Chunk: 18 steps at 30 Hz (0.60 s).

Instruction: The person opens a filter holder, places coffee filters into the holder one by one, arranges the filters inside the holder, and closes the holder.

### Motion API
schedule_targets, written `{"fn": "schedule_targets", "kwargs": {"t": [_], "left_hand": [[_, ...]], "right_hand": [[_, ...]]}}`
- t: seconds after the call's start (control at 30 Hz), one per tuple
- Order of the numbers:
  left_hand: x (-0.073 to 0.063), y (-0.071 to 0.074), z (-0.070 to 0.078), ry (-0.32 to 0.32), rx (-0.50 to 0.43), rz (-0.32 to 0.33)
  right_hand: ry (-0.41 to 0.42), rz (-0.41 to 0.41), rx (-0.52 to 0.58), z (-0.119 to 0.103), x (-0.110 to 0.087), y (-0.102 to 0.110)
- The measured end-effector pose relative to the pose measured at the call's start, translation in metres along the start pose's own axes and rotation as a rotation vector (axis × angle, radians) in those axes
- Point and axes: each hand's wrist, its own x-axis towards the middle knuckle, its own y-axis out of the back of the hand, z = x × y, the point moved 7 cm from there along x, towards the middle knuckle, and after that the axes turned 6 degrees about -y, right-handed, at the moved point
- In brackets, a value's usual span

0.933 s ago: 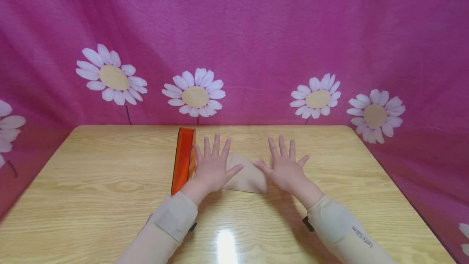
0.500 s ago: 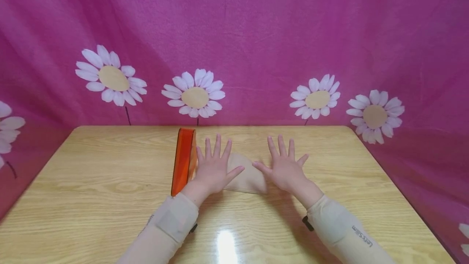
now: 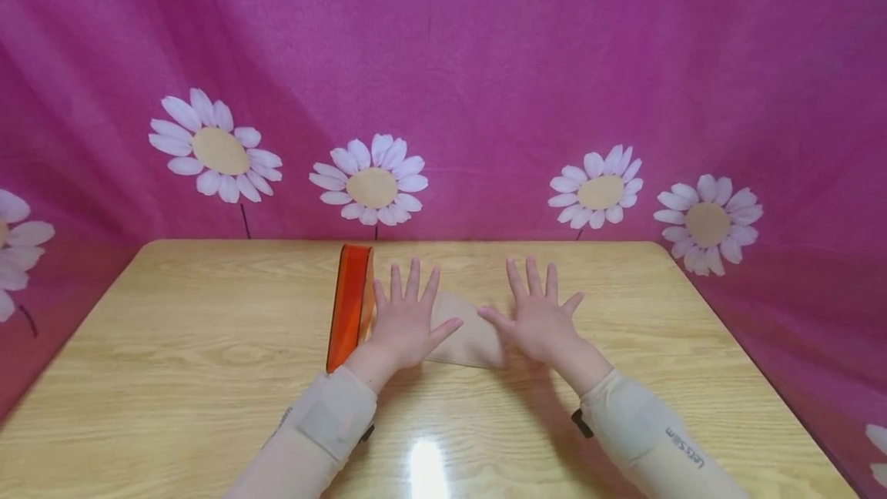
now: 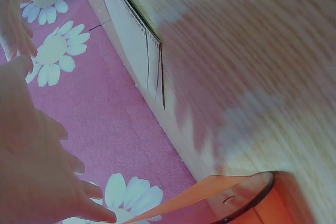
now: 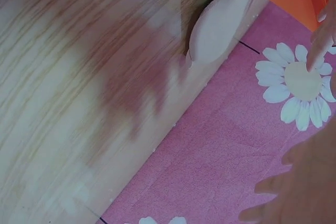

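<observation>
My left hand [image 3: 405,328] hovers over the table with fingers spread, holding nothing. Just left of it stands an orange see-through case [image 3: 349,306] with dark edging, partly hidden by that hand. Between the two hands lies a beige piece [image 3: 466,333], rounded at the far side and straight at the near edge. In the left wrist view the beige piece [image 4: 131,35] shows stitching and layered, folded edges; its exact kind does not show. My right hand [image 3: 543,326] is spread likewise at the right of the beige piece, its thumb overlapping the edge in the head view, and grips nothing.
Both hands cast shadows on the wood-grain table [image 3: 208,376]. A pink curtain [image 3: 471,60] printed with white daisies hangs directly behind the table's back edge and along both sides. Light glares off the tabletop near the front. Both forearms wear beige sleeves [image 3: 630,414].
Both hands stay spread in almost the same place. The head view has shifted slightly, so the table and curtain sit a little lower in it. The case and beige piece stay put.
</observation>
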Motion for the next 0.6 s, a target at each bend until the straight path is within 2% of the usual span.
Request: {"fn": "schedule_targets", "kwargs": {"t": [0.6], "left_hand": [[0.0003, -0.0024, -0.0003, -0.007, -0.007, 0.002]], "right_hand": [[-0.005, 0.011, -0.018, 0.0021, -0.0006, -0.0005]]}}
